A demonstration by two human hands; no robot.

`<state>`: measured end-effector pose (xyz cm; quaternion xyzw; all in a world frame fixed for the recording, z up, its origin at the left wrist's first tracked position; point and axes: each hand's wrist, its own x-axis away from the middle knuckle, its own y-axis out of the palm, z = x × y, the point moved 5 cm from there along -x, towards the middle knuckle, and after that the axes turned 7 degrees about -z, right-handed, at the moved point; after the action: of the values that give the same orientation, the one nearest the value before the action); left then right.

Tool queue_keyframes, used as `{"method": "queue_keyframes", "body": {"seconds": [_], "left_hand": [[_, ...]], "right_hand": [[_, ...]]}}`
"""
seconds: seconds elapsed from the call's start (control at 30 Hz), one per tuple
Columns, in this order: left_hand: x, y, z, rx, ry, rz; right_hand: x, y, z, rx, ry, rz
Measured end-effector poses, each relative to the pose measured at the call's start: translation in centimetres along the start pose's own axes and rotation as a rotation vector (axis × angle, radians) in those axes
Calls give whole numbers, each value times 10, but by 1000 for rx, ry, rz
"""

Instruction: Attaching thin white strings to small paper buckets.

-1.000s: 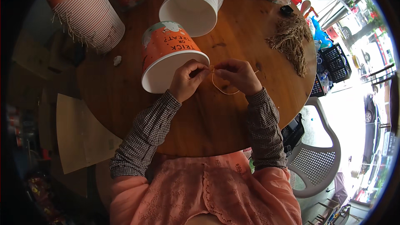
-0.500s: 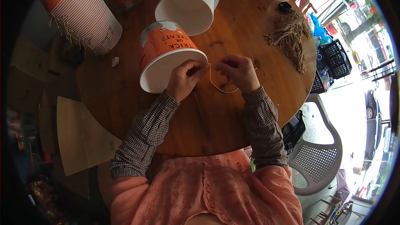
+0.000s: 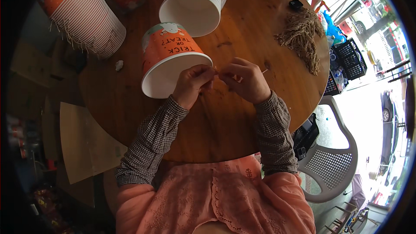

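Note:
An orange paper bucket (image 3: pixel 173 45) with a white rim and a ghost picture lies on its side, its mouth toward me. In front of its right rim, my left hand (image 3: pixel 190 86) is closed in a pinch on a thin beige string. My right hand (image 3: pixel 248 80) meets it fingertip to fingertip, also pinched on the string. A short tail of the string (image 3: pixel 264 71) sticks out past the right hand's knuckles. Most of the string is hidden by my fingers, and whether it passes through the bucket's rim I cannot tell.
Behind the bucket lies a stack of white-mouthed buckets (image 3: pixel 190 13). A tall nested stack (image 3: pixel 93 21) with strings hanging from it leans at the left. A bundle of beige strings (image 3: pixel 305 34) sits on the right of the round wooden table (image 3: pixel 208 134), beside a small black object (image 3: pixel 296 4).
My right hand has moved left, so its fingertips now meet the left hand's. The string loop that hung between the hands no longer shows. The bucket has shifted slightly left.

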<state>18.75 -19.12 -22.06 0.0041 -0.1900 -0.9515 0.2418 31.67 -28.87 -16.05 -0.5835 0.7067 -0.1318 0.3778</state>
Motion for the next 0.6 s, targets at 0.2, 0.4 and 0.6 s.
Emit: {"method": "queue_keyframes", "body": {"seconds": [0.2, 0.4, 0.6], "left_hand": [[2, 9, 1, -201, 71, -13], [5, 10, 3, -398, 132, -39], [3, 0, -1, -200, 81, -17]], "right_hand": [[0, -2, 1, -88, 39, 59], [-1, 3, 14, -220, 164, 27], [2, 13, 26, -491, 345, -138]]}}
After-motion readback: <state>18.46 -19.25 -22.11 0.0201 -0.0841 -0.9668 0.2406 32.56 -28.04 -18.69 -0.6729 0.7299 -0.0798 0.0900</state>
